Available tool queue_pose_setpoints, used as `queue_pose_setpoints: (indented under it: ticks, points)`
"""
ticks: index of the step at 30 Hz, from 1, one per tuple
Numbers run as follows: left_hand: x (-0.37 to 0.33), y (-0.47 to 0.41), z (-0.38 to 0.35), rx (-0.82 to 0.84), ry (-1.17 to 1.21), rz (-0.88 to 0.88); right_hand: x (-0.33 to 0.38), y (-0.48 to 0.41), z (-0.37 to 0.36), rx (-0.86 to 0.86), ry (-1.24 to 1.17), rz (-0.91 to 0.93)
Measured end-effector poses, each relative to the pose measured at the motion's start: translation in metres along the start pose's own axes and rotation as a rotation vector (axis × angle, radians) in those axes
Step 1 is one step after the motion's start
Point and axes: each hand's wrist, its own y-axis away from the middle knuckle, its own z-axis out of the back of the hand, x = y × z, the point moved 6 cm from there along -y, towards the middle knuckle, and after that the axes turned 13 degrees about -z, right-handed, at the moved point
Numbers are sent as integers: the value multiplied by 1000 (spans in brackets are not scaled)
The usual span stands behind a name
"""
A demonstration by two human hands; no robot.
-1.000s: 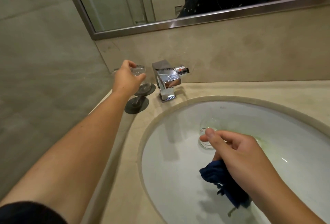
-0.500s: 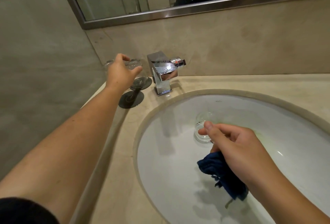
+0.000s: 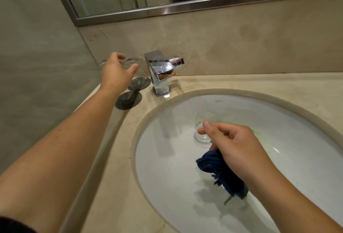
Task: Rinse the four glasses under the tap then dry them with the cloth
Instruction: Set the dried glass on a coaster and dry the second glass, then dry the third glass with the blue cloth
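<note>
My left hand (image 3: 116,72) reaches to the counter's back left corner and curls over the rim of a clear glass (image 3: 132,62) that stands on a dark round coaster (image 3: 139,83). Another clear glass (image 3: 102,63) shows just left of that hand, partly hidden by it. A third glass (image 3: 201,136) stands upright in the white sink (image 3: 167,158). Above the basin my right hand (image 3: 235,145) grips a dark blue cloth (image 3: 220,173), its thumb and forefinger pinched together right beside the glass in the sink. No water runs from the chrome tap (image 3: 161,72).
A second dark coaster (image 3: 128,100) lies nearer me on the beige stone counter (image 3: 259,84). A grey wall closes the left side. A metal-framed mirror (image 3: 167,10) hangs above the backsplash and reflects a person in dark clothing.
The view has dipped and shifted slightly. My left hand stays at the glass by the tap, and my right hand keeps the cloth over the basin.
</note>
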Motion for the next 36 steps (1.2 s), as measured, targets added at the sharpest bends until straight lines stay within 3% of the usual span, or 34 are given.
queue_pose_setpoints:
  ticks: [6,9,11,14,19,25,29,36]
  points:
    - [-31,57,40,-316,219,-64,4,-1,7,-61,-9,20]
    - [-65,98,55,-348,335,-132,7,-1,15,-88,-2,43]
    - [-88,121,53,-260,408,-154,10,-1,24,-123,-12,57]
    - [-120,149,33,45,445,-151,17,0,44,-190,-57,68]
    - [-165,190,-20,561,302,-207,18,1,77,-253,-179,-12]
    - [-195,209,-95,897,58,-361,4,-5,95,-326,-324,-104]
    - [-190,208,-132,1011,-126,-407,-6,-17,98,-292,-393,-153]
    - [-183,216,-155,942,-142,-400,-24,-39,93,-188,-555,-240]
